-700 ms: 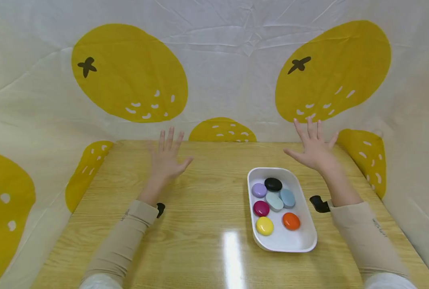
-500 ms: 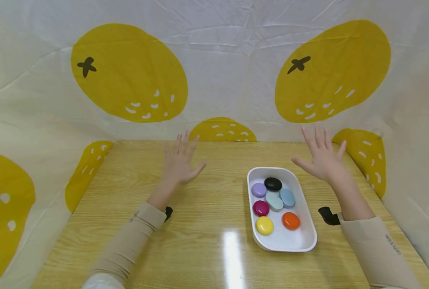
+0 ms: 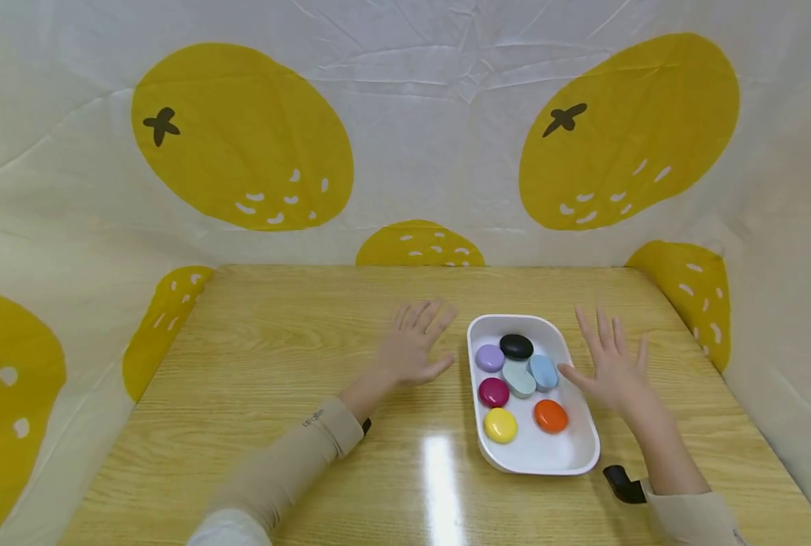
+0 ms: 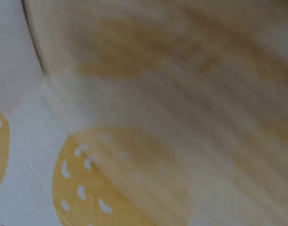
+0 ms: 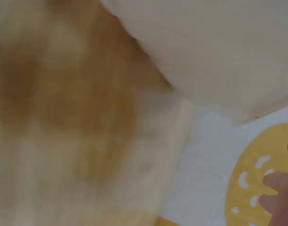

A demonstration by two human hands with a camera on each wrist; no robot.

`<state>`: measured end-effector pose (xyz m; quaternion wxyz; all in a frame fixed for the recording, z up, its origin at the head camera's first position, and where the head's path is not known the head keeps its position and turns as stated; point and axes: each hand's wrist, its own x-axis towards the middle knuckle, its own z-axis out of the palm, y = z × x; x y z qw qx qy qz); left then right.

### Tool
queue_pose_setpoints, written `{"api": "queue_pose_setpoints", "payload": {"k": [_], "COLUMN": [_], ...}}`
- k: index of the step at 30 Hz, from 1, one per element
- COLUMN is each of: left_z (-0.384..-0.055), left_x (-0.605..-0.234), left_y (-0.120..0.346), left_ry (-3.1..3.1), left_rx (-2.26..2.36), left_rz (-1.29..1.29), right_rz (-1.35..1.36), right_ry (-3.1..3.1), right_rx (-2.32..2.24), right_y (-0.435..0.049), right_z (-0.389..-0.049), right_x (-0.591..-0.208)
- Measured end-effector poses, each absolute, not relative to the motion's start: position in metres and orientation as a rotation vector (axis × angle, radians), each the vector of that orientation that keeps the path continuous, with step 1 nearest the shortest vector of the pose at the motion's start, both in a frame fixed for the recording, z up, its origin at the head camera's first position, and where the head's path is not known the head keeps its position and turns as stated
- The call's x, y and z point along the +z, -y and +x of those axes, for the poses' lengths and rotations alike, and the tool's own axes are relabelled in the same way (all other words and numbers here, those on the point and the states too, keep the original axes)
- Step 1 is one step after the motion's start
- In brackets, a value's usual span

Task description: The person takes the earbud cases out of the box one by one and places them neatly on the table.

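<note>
A white tray (image 3: 576, 455) on the table holds several smooth, glossy pebble-like pieces: a black piece (image 3: 517, 346), a lilac piece (image 3: 490, 358), a pale green piece (image 3: 518, 379), a light blue piece (image 3: 543, 373), a crimson piece (image 3: 494, 393), a yellow piece (image 3: 500, 425) and an orange piece (image 3: 551, 416). My left hand (image 3: 410, 350), slightly blurred, is left of the tray with fingers spread and nothing in it. Spread too, my right hand (image 3: 613, 373) is at the tray's right side, its thumb overlapping the rim in the head view. Part of that hand (image 5: 281, 190) shows at the right wrist view's edge.
The wooden table (image 3: 275, 341) runs back to a white cloth (image 3: 432, 152) printed with large yellow fruit, which also hangs at both sides. Black wrist mounts (image 3: 625, 485) stick out from the sleeves. Both wrist views are mostly blurred tabletop and cloth.
My left hand has moved right and nearer, toward the tray's left side. My right hand has come down from the far edge to the tray's right side. Tray and pieces stay put.
</note>
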<state>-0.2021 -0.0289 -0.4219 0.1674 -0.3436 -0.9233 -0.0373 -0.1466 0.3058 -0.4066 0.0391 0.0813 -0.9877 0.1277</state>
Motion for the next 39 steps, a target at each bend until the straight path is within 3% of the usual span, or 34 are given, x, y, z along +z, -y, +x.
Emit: {"api": "queue_pose_setpoints", "payload": {"k": [15,39], "left_z": [-0.189,-0.196], "left_x": [-0.447,-0.453], "left_y": [-0.048,-0.107], "left_ry": [2.662,2.688], "left_rx": [0.02,0.494], "left_rz": [-1.196,-1.398], "right_rz": [0.152,0.114], "right_ry": [3.129,3.219], "right_rx": [0.463,0.513], "right_y": [-0.308,-0.298], "right_z": [-0.118,-0.117], "right_x": [-0.441,-0.44]}}
